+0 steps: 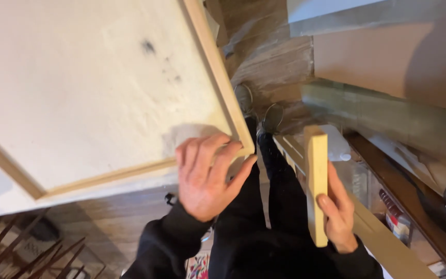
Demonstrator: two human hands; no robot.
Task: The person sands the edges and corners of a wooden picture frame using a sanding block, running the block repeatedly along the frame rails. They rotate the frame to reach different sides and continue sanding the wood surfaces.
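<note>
A large pale canvas panel (78,77) on a light wooden stretcher frame (218,67) fills the upper left, seen from its back. My left hand (207,173) grips the frame's lower right corner, fingers laid over the wooden edge. My right hand (339,209) holds a short pale wooden block (317,175) upright, thumb on its front face. The block stands a little to the right of the frame corner, apart from it. Black sleeves and dark trousers show below both hands.
A long pale wooden strip (383,243) runs diagonally under my right hand. Boards and a brown panel (388,57) lean at the upper right. The worn wooden floor (269,62) lies beneath. Dark wooden slats (27,253) sit at the lower left, clutter at the far right.
</note>
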